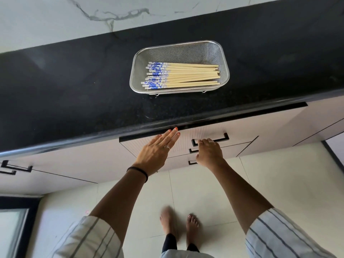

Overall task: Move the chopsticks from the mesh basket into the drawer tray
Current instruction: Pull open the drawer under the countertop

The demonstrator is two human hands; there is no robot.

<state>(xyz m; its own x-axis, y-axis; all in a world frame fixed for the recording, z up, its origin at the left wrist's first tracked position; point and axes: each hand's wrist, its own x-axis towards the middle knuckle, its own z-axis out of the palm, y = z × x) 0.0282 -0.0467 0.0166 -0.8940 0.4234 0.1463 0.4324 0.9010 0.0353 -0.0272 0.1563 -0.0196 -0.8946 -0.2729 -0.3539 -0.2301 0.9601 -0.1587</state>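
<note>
So the chopsticks [179, 75] are all sitting in the basket [222, 58], a rectangular metal mesh one parked on the black surface [74, 90] not far from the front edge. They lie in a loose bundle, blue-and-white patterned ends pointing left, plain pale tips to the right. Nobody's touching them.

Both hands are down at the drawer [186, 144] just under the surface edge. The left hand [158, 151] is laid flat on the drawer front, fingers straight and close together, tips reaching up to the dark strip along the top. There's a ring on one finger and a dark band [138, 172] on the wrist. The right hand [209, 151] has its fingers curled round the black handle [222, 139], gripping it, rings on there too.

Drawer looks closed or barely cracked, can't really tell. No tray visible from here.

Person's barefoot on pale floor tiles [279, 183], striped sleeves [279, 237] rolled up past the elbows.
</note>
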